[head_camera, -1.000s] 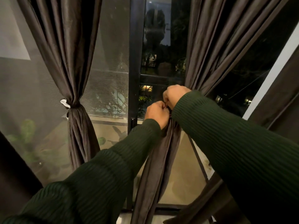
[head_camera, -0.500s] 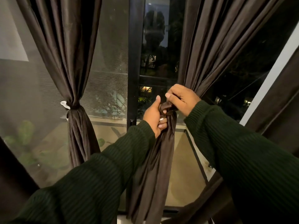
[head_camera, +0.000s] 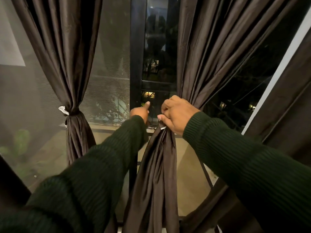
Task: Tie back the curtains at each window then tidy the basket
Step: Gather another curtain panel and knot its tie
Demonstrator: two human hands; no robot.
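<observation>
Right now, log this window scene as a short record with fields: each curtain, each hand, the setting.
left curtain: gathered, bound at its waist by a tie with a white tab showing
right curtain: bunched at its waist, tie not clearly seen
right hand: closed on the bunched right curtain, a small pale piece at the thumb
left hand: beside the bunch, thumb up, blurred; grip unclear
window frame: dark upright between curtains
outside: night, lit windows
</observation>
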